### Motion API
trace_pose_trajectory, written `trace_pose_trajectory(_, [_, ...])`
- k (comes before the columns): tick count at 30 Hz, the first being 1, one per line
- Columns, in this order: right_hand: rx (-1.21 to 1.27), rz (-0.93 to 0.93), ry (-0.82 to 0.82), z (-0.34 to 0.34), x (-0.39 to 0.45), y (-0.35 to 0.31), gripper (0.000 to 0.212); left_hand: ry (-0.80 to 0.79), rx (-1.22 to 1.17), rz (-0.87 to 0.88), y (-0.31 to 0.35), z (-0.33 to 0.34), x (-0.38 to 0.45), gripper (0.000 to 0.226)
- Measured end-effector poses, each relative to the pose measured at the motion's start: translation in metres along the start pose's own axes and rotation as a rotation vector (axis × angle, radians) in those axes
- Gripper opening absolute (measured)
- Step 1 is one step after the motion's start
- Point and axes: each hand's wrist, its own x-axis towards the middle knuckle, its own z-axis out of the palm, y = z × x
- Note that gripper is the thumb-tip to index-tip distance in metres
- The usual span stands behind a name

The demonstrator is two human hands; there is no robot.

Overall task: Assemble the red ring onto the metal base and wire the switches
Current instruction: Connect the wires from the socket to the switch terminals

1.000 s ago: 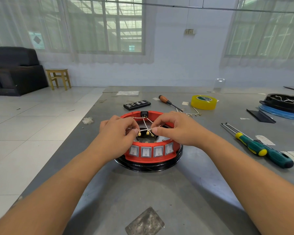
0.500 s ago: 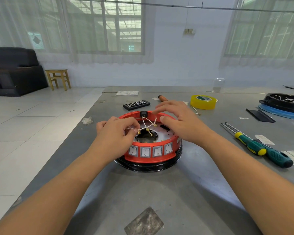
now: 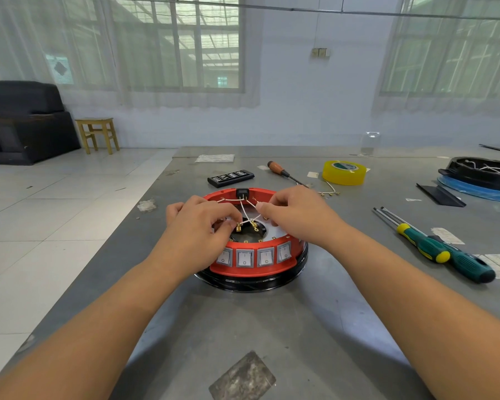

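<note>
The right hand (image 3: 298, 216), open above the red ring's (image 3: 253, 268) far rim half a second ago, is now back down, fingers curled, pinching a white wire (image 3: 253, 204) beside the left hand (image 3: 198, 226).

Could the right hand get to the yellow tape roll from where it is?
Probably yes: the right hand sits at the red ring, and only loose wires lie before the yellow tape roll.

The four switches (image 3: 254, 256) on the red ring (image 3: 253, 269) show "I" and "O" marks.
</note>
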Motion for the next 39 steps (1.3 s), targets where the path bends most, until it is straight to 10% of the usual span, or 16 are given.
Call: trace_pose_trajectory(39, [-0.178,-0.282,-0.027,-0.011,-0.016,-0.009,0.013,0.057,0.007,-0.157,0.0,0.013,0.002,0.028])
